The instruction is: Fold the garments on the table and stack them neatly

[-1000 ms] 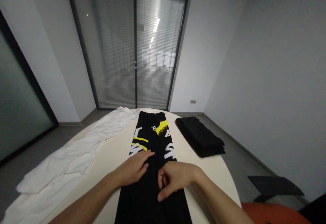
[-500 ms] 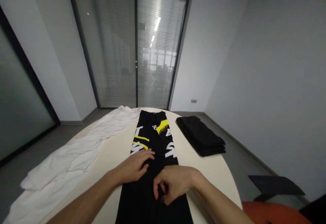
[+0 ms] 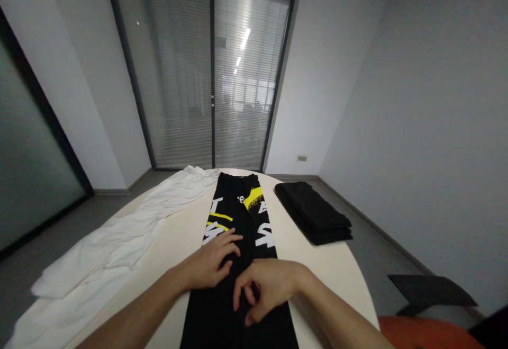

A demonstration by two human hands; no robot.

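Note:
A long black garment (image 3: 238, 216) with white letters and yellow strokes lies folded lengthwise down the middle of a cream round table (image 3: 178, 238). My left hand (image 3: 212, 264) rests flat on it, fingers spread, pressing the cloth. My right hand (image 3: 268, 285) sits just to the right on the same garment, fingers curled and pinching at the black fabric near its middle line.
A white garment (image 3: 115, 243) sprawls along the table's left side. A folded stack of black clothes (image 3: 315, 214) sits at the right edge. An orange and black chair (image 3: 432, 317) is at the lower right. Glass doors with blinds stand behind the table.
My right hand has slid a little left and towards me along the garment, its fingers curling tighter on the cloth. The left hand has stayed almost in place.

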